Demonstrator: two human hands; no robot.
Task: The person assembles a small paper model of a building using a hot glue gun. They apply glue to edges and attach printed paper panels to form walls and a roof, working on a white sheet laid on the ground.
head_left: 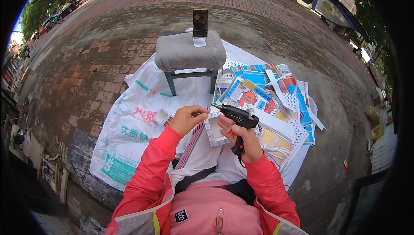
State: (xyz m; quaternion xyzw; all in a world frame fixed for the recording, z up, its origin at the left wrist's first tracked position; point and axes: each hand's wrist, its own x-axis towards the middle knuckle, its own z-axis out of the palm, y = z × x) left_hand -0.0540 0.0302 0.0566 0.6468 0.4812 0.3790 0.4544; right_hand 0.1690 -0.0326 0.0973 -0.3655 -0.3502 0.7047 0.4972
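While I watch from the head view, the right hand (246, 139) is clenched round the grip of a black glue gun (236, 117), and the left hand (186, 119) pinches one edge of a small white square frame (214, 130) with a patterned border, holding it up over the lap rather than resting it on anything. I judge the frame is kept in the air so that its near edge meets the gun's tip squarely, and the left fingers stay on the side away from the nozzle, probably to keep clear of hot glue. The gun's long axis runs from lower right to upper left in the picture: its handle drops toward the right wrist, with the cord trailing below it, and its nozzle points left and slightly away from the body, ending just above the frame's top edge, between the two hands. I cannot tell whether the tip touches the frame. The frame sits roughly flat-on to the camera, tilted a little. Under all this a white woven sack (129, 135) is spread on the brick pavement (86, 71), with colourful printed sheets (254, 92) along its right edge. A padded grey stool (189, 51) stands at its far edge, carrying an upright phone (200, 22) on a stand.
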